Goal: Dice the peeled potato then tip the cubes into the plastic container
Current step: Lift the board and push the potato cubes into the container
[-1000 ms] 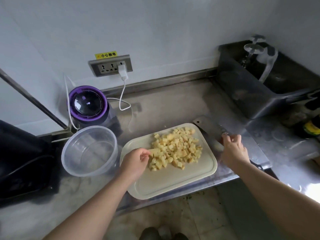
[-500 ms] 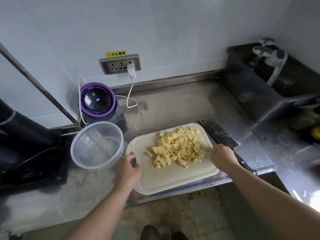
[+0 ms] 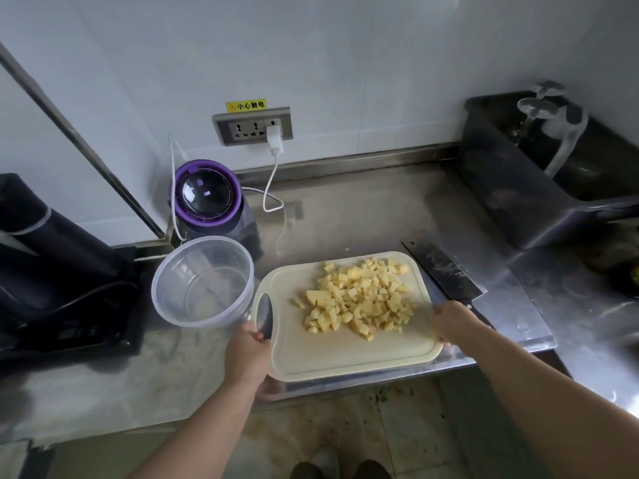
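Now both hands are on the cutting board [image 3: 345, 357], which is the change: a second ago the left hand [image 3: 247, 354] was among the cubes and the right hand [image 3: 453, 321] was by the cleaver. The left hand grips the board's near-left corner beside the handle slot, thumb on top and fingers curled underneath. The right hand clasps the right edge, and its fingertips are hidden under the board. The near edge juts past the counter [image 3: 363, 216] front, so the board looks about to be lifted. I judge the dicing finished and the tipping just starting.

The potato cubes [image 3: 359, 302] lie in one loose heap on the far-right half of the board. They are too many to count, and a few larger chunks sit at the heap's left side.

The plastic container [image 3: 202, 281] is single, clear and holds nothing, its rim just beside the board's left end. One cleaver [image 3: 442, 271] lies flat on the counter beside the board's far-right corner, no hand on it.

Farther back stand one purple-lidded appliance [image 3: 207, 197], one wall socket [image 3: 252, 126] with one white plug [image 3: 275, 138], and one sink [image 3: 518, 202] at the right.
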The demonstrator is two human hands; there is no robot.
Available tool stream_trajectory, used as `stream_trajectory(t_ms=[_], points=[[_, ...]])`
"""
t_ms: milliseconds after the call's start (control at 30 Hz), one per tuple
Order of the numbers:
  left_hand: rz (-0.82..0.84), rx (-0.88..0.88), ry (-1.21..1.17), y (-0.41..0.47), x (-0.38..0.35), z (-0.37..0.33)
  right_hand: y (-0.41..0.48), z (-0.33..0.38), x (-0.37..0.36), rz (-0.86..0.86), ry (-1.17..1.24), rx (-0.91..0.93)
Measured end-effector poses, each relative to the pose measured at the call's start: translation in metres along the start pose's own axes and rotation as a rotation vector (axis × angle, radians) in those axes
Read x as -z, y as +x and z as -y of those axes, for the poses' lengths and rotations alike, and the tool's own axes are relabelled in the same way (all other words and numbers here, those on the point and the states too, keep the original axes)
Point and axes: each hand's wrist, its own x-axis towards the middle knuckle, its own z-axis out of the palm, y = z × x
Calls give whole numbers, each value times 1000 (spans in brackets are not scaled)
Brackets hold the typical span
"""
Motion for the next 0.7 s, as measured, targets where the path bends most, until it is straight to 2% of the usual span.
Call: stream_trajectory(t_ms=[133, 267, 333, 433, 500, 600, 700], points=[[90, -140, 42, -13, -16, -21, -5, -3, -5, -28, 39, -9], [51, -214, 45, -25, -19, -32, -11, -12, -9, -80, 57, 28], [-5, -310, 56, -28, -11, -32, -14, -18, -8, -122, 78, 36], [-240, -485, 263, -23, 8, -30, -16, -26, -6, -121, 139, -7], [-345, -489, 419, -19, 20, -27, -18, -27, -8, -78, 219, -51], [-357, -442, 543, -14, 29, -21, -14, -33, -12, -37, 441, -86], [-346, -457, 551, -11, 29, -20, -22, -37, -13, 25, 656, -111]])
